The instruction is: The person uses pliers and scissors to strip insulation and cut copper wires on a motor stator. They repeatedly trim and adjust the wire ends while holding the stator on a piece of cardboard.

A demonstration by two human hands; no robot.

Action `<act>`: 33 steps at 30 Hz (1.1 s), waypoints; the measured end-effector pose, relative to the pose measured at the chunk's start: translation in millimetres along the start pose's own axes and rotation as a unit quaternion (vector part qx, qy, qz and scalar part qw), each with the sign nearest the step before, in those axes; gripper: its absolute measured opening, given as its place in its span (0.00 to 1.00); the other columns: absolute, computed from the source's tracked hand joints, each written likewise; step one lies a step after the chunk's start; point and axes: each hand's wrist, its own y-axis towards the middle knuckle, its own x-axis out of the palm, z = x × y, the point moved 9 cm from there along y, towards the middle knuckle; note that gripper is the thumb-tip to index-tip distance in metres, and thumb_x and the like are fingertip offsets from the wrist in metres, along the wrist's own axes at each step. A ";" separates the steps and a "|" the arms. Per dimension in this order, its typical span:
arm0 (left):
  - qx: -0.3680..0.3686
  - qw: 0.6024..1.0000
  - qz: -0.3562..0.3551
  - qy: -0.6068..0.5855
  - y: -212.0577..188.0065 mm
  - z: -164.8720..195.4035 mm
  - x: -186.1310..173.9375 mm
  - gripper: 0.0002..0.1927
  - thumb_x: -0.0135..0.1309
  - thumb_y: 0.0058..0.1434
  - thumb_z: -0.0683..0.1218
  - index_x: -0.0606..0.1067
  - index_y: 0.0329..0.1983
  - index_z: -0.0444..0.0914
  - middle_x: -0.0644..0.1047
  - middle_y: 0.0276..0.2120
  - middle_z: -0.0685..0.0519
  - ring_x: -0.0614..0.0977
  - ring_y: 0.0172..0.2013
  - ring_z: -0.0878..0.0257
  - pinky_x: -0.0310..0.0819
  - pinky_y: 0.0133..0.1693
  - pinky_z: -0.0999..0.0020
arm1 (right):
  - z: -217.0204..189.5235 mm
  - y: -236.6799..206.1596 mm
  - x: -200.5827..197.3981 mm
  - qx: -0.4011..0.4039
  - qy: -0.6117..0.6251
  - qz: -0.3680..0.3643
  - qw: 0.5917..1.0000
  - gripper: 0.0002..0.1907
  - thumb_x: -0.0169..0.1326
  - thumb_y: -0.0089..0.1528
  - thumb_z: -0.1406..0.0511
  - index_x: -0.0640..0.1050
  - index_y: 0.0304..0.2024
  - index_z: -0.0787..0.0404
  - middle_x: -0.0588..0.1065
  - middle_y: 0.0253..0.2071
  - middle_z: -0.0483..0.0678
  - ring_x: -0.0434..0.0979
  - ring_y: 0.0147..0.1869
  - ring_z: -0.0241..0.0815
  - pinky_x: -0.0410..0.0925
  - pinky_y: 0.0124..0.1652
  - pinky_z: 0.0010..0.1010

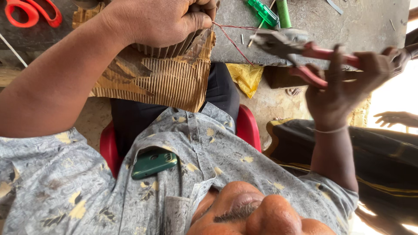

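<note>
Pinching thin red wires (230, 41) in the closed left hand (167, 19), against torn corrugated cardboard (165, 78) at the bench edge; strands trailing rightward toward the plier jaws. Gripping red-handled pliers (300, 50) in the right hand (344, 91), fingers wrapped round the handles, nose pointing left, just beside the wires. Green screwdriver (263, 13) lying beyond.
</note>
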 end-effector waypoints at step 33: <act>-0.018 1.000 -0.018 -0.001 2.4 7.7 -7.7 0.10 0.55 0.74 0.49 0.79 0.46 0.36 0.81 0.31 0.48 0.83 0.30 0.58 0.78 0.34 0.62 | -53.8 25.5 7.8 -0.106 -0.070 0.096 0.987 0.29 0.54 0.69 0.66 0.75 0.72 0.35 0.67 0.45 0.45 0.70 0.47 0.42 0.66 0.38 0.31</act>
